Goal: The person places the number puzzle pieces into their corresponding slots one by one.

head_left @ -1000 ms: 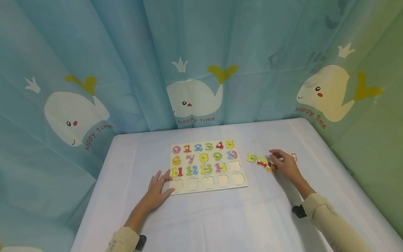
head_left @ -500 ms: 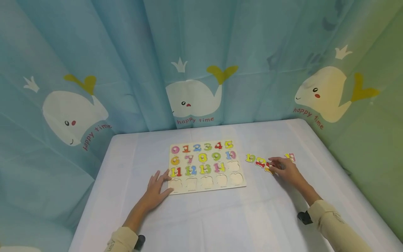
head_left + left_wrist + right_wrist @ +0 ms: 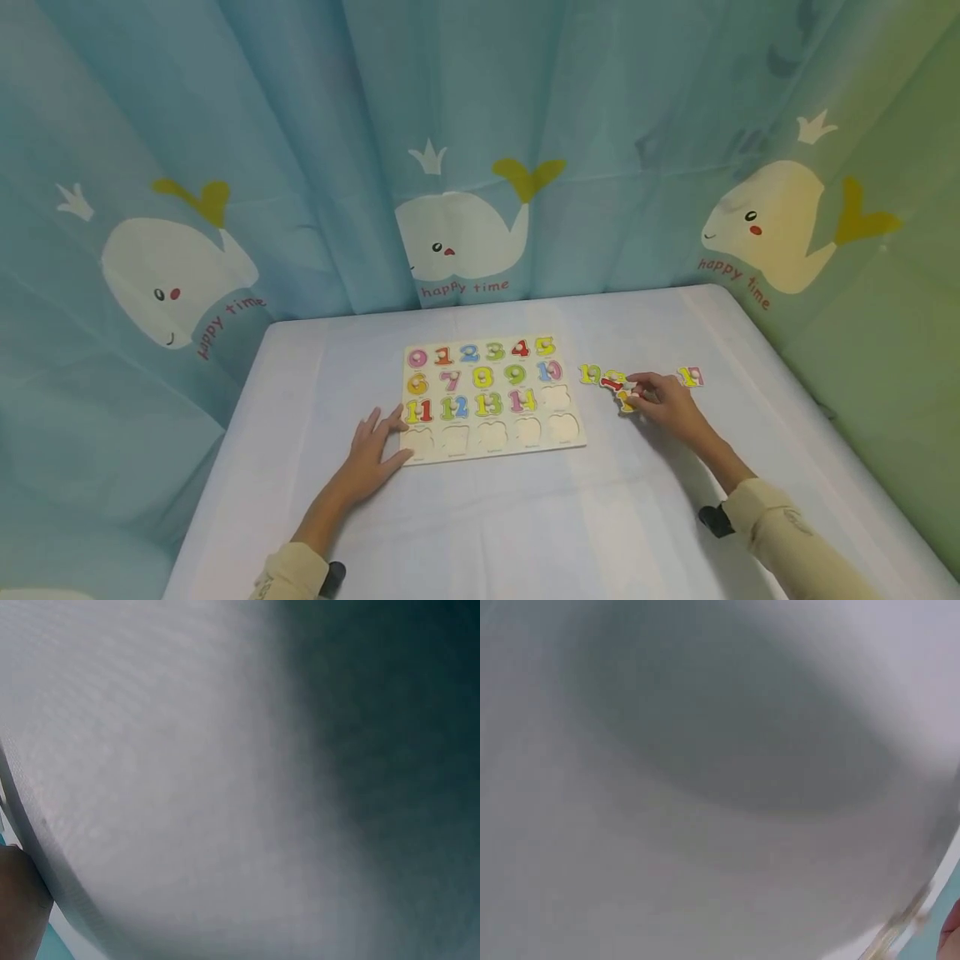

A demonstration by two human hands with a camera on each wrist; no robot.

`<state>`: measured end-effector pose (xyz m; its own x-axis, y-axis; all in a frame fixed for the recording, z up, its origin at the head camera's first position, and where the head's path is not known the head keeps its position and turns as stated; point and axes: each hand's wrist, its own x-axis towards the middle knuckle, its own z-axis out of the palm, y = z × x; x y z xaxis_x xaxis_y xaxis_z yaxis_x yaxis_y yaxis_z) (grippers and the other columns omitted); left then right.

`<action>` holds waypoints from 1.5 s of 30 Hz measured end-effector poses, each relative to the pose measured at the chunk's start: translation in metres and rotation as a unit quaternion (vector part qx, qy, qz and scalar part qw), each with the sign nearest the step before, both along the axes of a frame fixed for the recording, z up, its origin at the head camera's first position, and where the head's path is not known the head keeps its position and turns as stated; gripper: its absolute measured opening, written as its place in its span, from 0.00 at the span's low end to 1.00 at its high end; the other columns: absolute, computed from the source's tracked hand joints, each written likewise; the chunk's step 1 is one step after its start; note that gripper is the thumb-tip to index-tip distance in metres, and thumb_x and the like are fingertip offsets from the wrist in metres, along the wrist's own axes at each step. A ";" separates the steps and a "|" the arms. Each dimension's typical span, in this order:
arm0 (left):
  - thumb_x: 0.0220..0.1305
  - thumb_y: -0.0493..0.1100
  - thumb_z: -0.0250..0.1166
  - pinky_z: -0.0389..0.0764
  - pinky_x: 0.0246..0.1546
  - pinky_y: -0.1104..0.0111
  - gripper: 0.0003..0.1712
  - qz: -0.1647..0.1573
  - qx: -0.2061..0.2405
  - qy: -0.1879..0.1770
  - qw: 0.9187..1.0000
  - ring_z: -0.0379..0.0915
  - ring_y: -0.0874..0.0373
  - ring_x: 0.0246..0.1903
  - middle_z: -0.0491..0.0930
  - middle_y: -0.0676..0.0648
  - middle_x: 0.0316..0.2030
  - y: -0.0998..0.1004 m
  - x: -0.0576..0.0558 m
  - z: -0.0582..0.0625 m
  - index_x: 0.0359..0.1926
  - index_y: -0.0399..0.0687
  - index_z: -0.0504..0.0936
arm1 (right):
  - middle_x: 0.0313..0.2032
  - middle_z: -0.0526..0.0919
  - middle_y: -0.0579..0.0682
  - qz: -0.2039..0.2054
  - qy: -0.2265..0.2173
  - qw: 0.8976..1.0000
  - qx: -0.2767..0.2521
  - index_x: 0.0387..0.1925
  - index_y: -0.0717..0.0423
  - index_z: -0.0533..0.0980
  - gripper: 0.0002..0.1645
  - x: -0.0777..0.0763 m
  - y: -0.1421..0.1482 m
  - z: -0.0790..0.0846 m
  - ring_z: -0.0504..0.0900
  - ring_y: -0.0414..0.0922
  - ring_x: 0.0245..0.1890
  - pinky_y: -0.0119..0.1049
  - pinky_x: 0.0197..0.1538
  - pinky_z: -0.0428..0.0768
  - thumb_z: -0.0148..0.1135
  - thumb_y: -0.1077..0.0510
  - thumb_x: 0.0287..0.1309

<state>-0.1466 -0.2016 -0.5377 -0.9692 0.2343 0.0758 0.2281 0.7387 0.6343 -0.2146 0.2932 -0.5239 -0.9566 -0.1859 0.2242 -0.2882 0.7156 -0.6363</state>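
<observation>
A wooden number puzzle board (image 3: 487, 451) lies on the table, with colourful numbers 0 to 14 in its upper recesses and bare recesses along the bottom row and at the third row's right end. My left hand (image 3: 369, 457) rests at the board's left edge, fingers spread, thumb and fingertips on its rim. Right of the board, my right hand (image 3: 675, 410) pinches a yellow-and-red number piece (image 3: 625, 403) between thumb and fingers, which partly cover it. Against it lies a red-and-yellow number piece (image 3: 611, 382). The yellow-and-green 19 piece (image 3: 590, 374) is just left of that.
A yellow-and-pink number piece (image 3: 691, 377) lies beyond my right hand. The white-covered table (image 3: 495, 525) ends at a blue whale-print curtain (image 3: 465, 108) at the back. Both wrist views show mostly blurred pale surface.
My right hand has come down onto the yellow-and-red piece and shifted it left. The neighbouring red-and-yellow and 19 pieces have slid slightly left too. The left hand stays on the board.
</observation>
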 end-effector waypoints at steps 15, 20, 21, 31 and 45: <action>0.60 0.48 0.64 0.36 0.65 0.44 0.18 0.001 0.014 0.013 1.000 0.38 0.37 0.69 0.57 0.42 0.68 0.002 0.001 -0.004 0.49 0.49 0.71 | 0.25 0.75 0.45 0.050 0.047 0.997 -0.036 0.41 0.66 0.78 0.16 -0.010 -0.109 -0.014 0.69 0.41 0.27 0.35 0.31 0.69 0.70 0.66 0.48; 0.60 0.47 0.65 0.35 0.65 0.45 0.18 0.003 0.016 0.015 1.000 0.38 0.37 0.69 0.58 0.42 0.68 0.002 0.001 -0.002 0.48 0.49 0.71 | 0.27 0.77 0.45 0.059 0.056 0.996 -0.047 0.44 0.65 0.77 0.19 -0.016 -0.114 -0.018 0.71 0.41 0.28 0.34 0.33 0.70 0.71 0.64 0.48; 0.60 0.48 0.64 0.35 0.66 0.45 0.18 0.004 0.015 0.012 1.000 0.38 0.37 0.69 0.57 0.42 0.69 0.002 0.000 -0.001 0.49 0.49 0.71 | 0.27 0.77 0.45 0.057 0.054 0.996 -0.046 0.44 0.65 0.77 0.20 -0.017 -0.113 -0.018 0.71 0.41 0.28 0.35 0.33 0.70 0.71 0.64 0.48; 0.61 0.48 0.64 0.33 0.66 0.47 0.19 0.002 0.006 0.001 1.000 0.36 0.38 0.69 0.56 0.43 0.69 0.001 -0.001 0.003 0.50 0.48 0.70 | 0.28 0.77 0.46 0.057 0.048 0.997 -0.022 0.45 0.64 0.77 0.19 -0.022 -0.109 -0.020 0.69 0.43 0.29 0.39 0.37 0.68 0.70 0.63 0.50; 0.60 0.47 0.64 0.34 0.66 0.45 0.19 -0.002 0.004 0.004 1.000 0.37 0.37 0.69 0.57 0.42 0.68 0.001 0.000 -0.001 0.49 0.48 0.70 | 0.40 0.80 0.51 0.029 -0.035 0.998 -0.051 0.51 0.61 0.75 0.21 -0.013 -0.092 -0.008 0.76 0.48 0.43 0.47 0.50 0.73 0.65 0.56 0.57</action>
